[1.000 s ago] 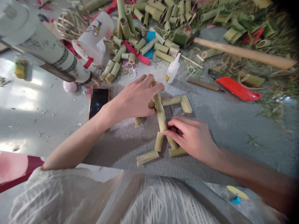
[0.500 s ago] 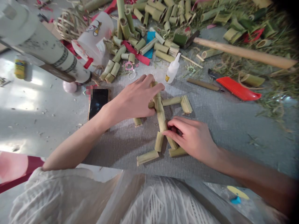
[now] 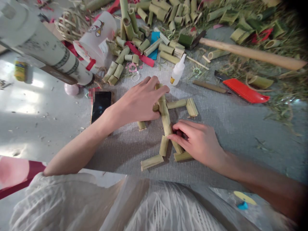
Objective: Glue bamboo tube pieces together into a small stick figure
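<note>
A figure-like arrangement of bamboo pieces lies on the grey cloth. Its long middle bamboo piece runs down between my hands. My left hand grips the upper end, thumb on one side and fingers over the other. With thumb and fingers pinched, my right hand holds the lower end. A side bamboo piece reaches right to a short bamboo piece. Below are a short leg piece and a bamboo piece lying slantwise. Another bamboo piece is partly under my right hand.
A glue bottle stands just beyond my hands. To the left are a phone, a white tumbler and a plastic cup. A red-handled tool, a wooden handle and heaped bamboo cuttings lie farther back.
</note>
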The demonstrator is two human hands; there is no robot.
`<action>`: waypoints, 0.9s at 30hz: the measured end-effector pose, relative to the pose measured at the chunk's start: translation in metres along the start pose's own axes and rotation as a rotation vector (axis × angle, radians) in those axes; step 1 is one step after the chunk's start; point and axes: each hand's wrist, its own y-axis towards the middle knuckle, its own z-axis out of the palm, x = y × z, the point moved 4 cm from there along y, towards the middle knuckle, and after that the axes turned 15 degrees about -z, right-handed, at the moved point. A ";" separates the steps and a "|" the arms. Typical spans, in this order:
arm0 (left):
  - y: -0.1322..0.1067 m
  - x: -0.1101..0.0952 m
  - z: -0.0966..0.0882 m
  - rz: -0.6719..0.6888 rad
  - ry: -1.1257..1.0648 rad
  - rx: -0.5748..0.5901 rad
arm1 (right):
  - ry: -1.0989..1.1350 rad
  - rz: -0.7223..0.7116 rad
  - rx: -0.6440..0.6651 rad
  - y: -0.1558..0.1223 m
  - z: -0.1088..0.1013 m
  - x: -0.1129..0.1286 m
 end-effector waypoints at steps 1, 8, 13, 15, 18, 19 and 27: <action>0.000 0.000 0.000 -0.002 0.001 0.000 | -0.002 -0.002 0.000 0.000 0.000 0.000; 0.000 0.000 0.000 -0.004 0.012 0.000 | 0.000 0.014 0.012 -0.001 0.001 -0.001; 0.001 -0.001 0.000 -0.010 0.009 0.014 | -0.001 0.010 0.004 0.000 0.000 0.000; 0.000 0.000 0.000 -0.015 0.006 0.016 | -0.001 0.011 0.004 0.000 0.000 0.000; 0.000 0.000 0.000 -0.012 0.001 0.012 | 0.000 0.021 0.015 0.000 0.000 0.000; 0.000 0.000 0.000 -0.007 -0.001 0.005 | 0.000 0.023 0.019 0.000 0.000 -0.001; 0.000 0.001 0.001 -0.003 -0.016 0.004 | -0.008 0.022 0.020 0.001 0.000 0.000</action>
